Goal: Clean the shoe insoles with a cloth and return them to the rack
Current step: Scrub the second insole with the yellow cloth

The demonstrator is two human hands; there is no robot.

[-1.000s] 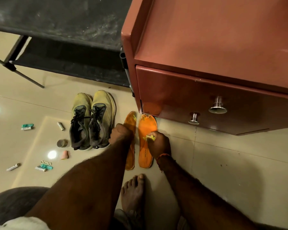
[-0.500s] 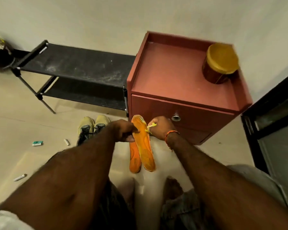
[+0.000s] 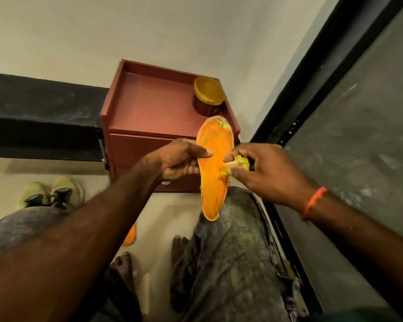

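Head view, reading from the left: I see the black rack (image 3: pixel 44 117) along the wall, and below it a pair of olive shoes (image 3: pixel 52 194) on the floor near its right end. My left hand (image 3: pixel 179 159) holds the raised orange insole (image 3: pixel 215 168) by its left edge, thumb on the top face and fingers curled behind; that grip is firmly on the insole. The insole stands roughly upright in front of the red cabinet (image 3: pixel 154 108), its lower tip over my right knee. My right hand (image 3: pixel 263 170) pinches a wadded yellow cloth (image 3: pixel 236 165) against the insole's right edge, a narrow grip on the cloth. A second orange insole (image 3: pixel 130 235) lies on the floor, partly hidden under my left forearm. A yellow-lidded jar (image 3: pixel 208 98) sits at the cabinet top's far right corner.
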